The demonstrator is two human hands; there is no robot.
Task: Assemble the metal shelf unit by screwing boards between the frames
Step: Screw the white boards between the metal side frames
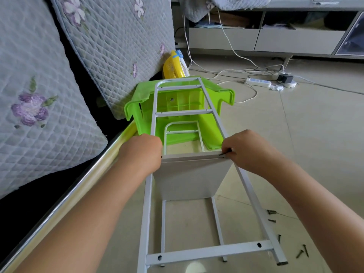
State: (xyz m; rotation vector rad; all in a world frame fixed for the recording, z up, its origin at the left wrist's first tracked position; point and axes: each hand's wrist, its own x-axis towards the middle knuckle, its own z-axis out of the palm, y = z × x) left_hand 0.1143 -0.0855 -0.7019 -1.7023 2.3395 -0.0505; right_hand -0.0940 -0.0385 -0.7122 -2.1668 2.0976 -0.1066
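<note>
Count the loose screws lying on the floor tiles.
5 visible, all right of the frame's near end: one farthest, one just nearer, one beside the leg, and two together nearest. More may hide under the right arm.

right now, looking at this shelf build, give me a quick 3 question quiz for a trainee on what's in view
1. True or false: the right hand pinches a dark screw at the top edge of the white board.
2. Multiple choice: the far end of the upper white frame lies over which thing? A) a green plastic stool B) a cardboard box C) a red bucket
3. Fill in: the loose screws lie on the floor tiles on the person's ____ side.

Key: 1 true; 2 A; 3 right. The left hand sits at the board's other top corner; its fingers are hidden.
</note>
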